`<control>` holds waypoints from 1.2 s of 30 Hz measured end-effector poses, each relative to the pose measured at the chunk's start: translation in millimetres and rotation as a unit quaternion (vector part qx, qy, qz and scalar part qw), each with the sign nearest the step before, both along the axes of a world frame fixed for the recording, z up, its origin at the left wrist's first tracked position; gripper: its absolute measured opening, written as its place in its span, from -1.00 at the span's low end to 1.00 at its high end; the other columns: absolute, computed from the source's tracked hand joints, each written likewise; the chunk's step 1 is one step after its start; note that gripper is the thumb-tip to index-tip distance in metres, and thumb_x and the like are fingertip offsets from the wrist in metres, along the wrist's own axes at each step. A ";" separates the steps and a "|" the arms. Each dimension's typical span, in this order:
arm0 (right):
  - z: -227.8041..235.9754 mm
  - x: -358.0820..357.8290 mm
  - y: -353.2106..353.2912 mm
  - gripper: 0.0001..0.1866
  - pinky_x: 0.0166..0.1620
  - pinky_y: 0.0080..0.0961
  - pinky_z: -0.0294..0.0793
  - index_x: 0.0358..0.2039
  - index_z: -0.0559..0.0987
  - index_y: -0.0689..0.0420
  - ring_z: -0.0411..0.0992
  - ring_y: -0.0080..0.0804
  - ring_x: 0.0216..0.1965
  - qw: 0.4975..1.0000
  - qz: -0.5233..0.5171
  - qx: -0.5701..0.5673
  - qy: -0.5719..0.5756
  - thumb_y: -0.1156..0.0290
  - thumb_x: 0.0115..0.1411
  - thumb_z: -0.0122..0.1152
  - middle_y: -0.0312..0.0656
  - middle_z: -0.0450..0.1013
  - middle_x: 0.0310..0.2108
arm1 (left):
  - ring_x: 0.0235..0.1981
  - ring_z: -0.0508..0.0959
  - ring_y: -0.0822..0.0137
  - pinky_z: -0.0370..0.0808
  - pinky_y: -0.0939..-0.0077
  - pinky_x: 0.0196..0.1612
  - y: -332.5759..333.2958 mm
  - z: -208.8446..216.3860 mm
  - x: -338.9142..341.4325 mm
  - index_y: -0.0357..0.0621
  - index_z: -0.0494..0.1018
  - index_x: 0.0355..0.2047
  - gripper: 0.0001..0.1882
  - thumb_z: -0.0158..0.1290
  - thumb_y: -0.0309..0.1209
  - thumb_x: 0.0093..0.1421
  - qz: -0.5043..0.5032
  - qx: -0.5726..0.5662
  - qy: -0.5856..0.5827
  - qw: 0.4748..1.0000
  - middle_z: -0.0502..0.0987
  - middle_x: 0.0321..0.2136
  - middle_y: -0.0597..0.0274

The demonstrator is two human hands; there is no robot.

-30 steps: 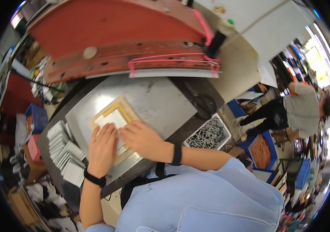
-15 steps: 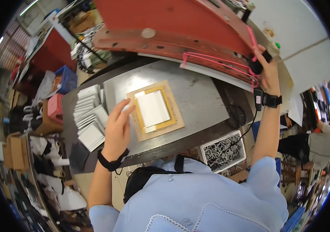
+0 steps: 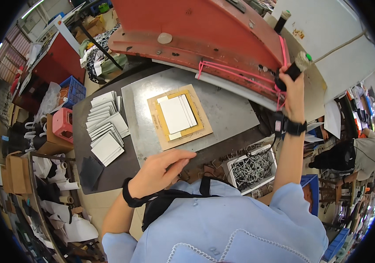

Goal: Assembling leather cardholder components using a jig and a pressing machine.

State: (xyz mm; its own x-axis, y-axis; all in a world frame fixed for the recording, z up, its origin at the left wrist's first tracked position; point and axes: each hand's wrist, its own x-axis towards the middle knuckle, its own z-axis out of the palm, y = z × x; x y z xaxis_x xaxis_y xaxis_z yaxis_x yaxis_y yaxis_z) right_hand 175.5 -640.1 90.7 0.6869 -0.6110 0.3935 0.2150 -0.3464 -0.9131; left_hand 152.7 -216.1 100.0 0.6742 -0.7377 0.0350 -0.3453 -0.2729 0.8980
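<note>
My right hand [image 3: 293, 94] is closed round the black handle [image 3: 293, 70] at the right end of a red metal press arm [image 3: 205, 35]. Pink cord [image 3: 235, 72] is strung along that arm near the handle. My left hand [image 3: 159, 172] holds nothing; its fingers are stretched out over the near edge of a grey metal plate [image 3: 137, 101]. On the plate lies a brown board [image 3: 205, 127] with a yellow frame [image 3: 165, 120], and white flat pieces [image 3: 176, 114] rest on it. Left of the plate, several white rectangular pieces [image 3: 107, 151] lie in an overlapping pile.
A white bin of metal pieces [image 3: 252, 168] stands below the table's near edge. A black sheet [image 3: 91, 172] lies at the table's left corner. Farther left are a pink stool [image 3: 62, 125] and a blue crate [image 3: 74, 90]. Another person [image 3: 358, 153] is at the far right.
My left hand has drawn back from beside the board to the plate's near edge. My right hand and the red arm have shifted slightly left and nearer.
</note>
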 end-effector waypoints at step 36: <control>60.2 -36.9 84.3 -0.68 -0.30 -0.52 0.33 -0.34 0.45 0.22 0.32 -0.43 -0.47 0.950 0.252 0.161 -0.095 0.19 0.28 -0.05 -0.21 0.32 -0.58 | -0.48 0.43 0.34 0.38 0.38 -0.18 27.5 49.8 -42.2 -0.20 0.38 -0.29 -0.55 -0.22 -0.02 0.28 0.347 -0.359 0.070 0.864 0.42 -0.58 0.20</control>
